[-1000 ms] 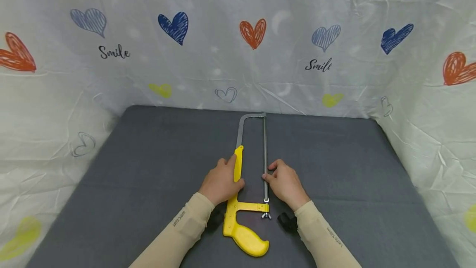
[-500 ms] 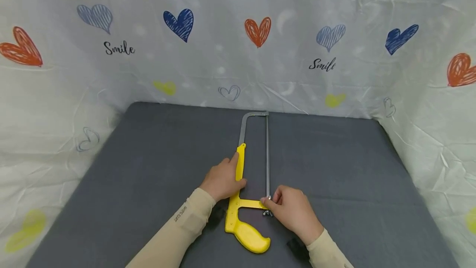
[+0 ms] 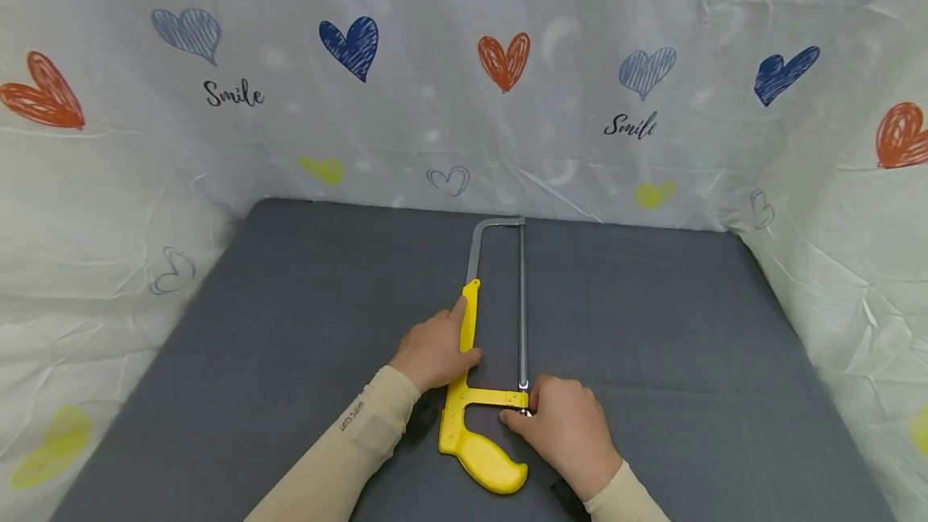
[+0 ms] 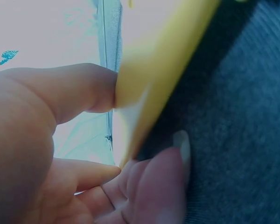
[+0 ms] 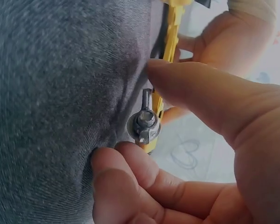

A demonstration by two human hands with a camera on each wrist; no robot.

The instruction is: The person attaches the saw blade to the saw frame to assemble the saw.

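Observation:
A hacksaw (image 3: 494,472) with a yellow handle and a silver bow lies flat on the grey cloth, blade side to the right. My left hand (image 3: 432,349) grips its yellow frame; in the left wrist view fingers and thumb sit on both sides of the yellow bar (image 4: 147,79). At the near end of the blade, my right hand (image 3: 569,429) reaches around the wing nut (image 5: 146,117). The thumb is above the nut and the curled fingers below it in the right wrist view, with narrow gaps to the wings.
Grey cloth (image 3: 326,288) covers the table. White sheeting (image 3: 413,127) printed with hearts and "Smile" hangs at the back and both sides. The saw's far end lies close to the back edge.
My right hand has moved from the middle of the blade toward me, down to the wing nut. The left hand keeps its grip on the frame; the hacksaw stays in place.

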